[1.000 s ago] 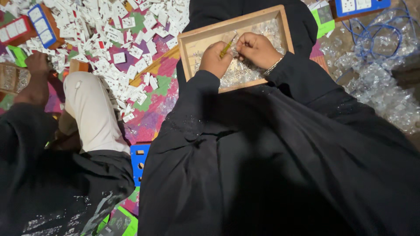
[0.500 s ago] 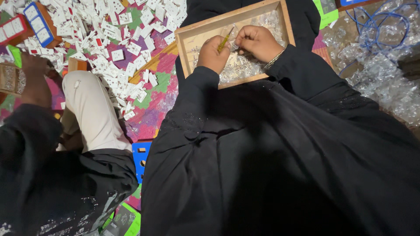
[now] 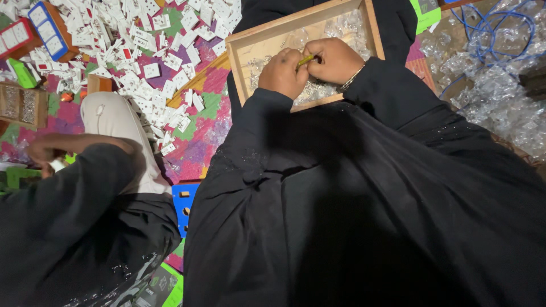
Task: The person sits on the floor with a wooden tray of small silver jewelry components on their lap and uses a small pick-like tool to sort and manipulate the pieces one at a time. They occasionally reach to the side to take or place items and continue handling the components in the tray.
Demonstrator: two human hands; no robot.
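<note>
Yellow-green tool (image 3: 305, 59) gripped by both hands (image 3: 310, 67) over wooden tray (image 3: 372, 28) of clear parts (image 3: 318, 91).

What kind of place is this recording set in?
Probably an informal floor-level assembly workshop, maybe in a home. White switch parts lie heaped on a colourful mat, clear bags pile up beside it, and both hands work a small tool over a wooden tray.
</note>
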